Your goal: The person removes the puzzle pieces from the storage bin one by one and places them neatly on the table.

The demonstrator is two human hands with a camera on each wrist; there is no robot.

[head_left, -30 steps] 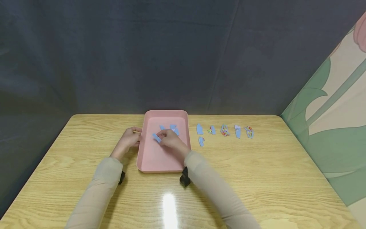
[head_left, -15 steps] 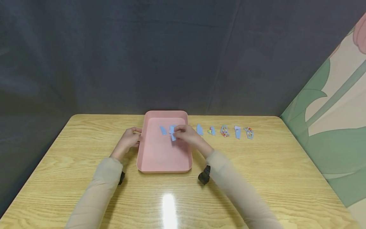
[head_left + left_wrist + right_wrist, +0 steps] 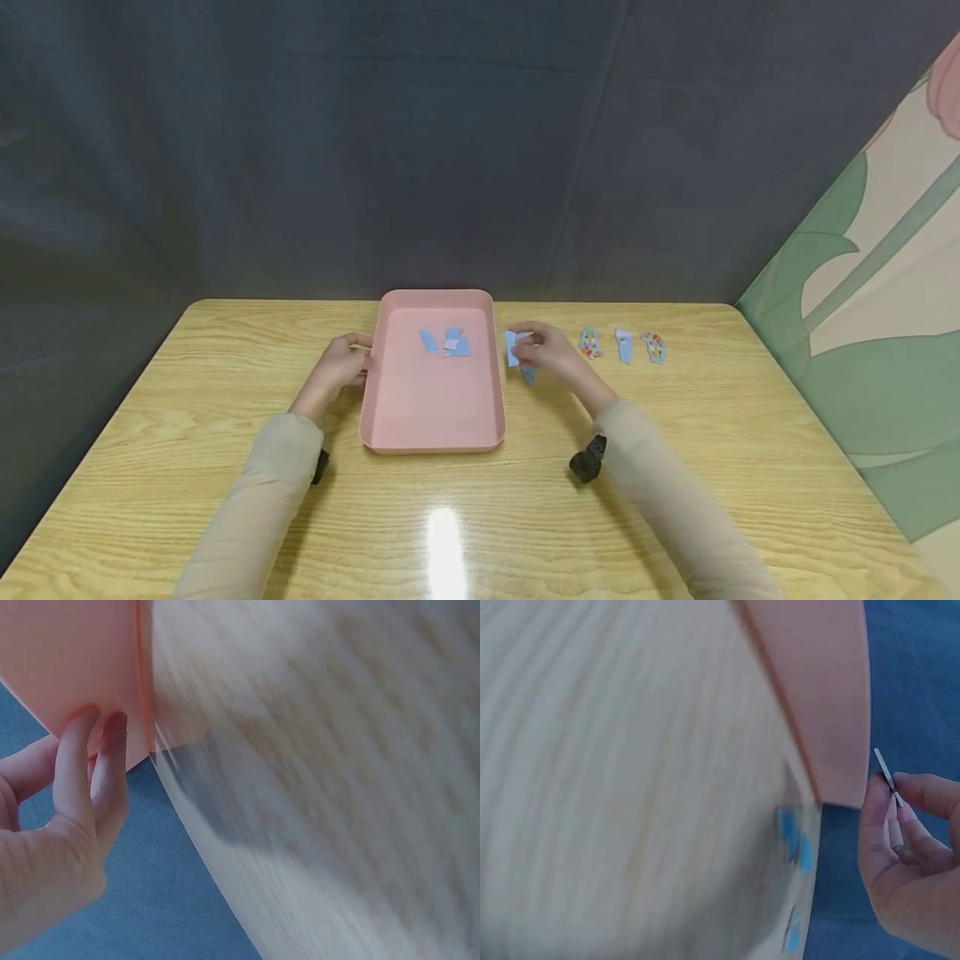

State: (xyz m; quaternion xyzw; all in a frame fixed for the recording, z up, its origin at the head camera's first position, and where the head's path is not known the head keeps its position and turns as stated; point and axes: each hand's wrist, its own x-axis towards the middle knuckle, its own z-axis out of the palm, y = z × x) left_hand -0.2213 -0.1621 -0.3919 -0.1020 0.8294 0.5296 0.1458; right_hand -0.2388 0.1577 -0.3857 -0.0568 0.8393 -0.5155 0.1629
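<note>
Fingers [image 3: 874, 821] of right hand [image 3: 553, 352] pinch one blue piece [image 3: 512, 350]; relaxed left hand [image 3: 340, 364] touches one tray [image 3: 431, 410].

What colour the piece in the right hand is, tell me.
The held piece is light blue on the side that shows, seen best in the head view.

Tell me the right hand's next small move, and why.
Likely best: lower the pinched blue piece onto the table beside the laid-out pieces. The right hand holds it raised, just right of the pink tray and close to those pieces.
</note>
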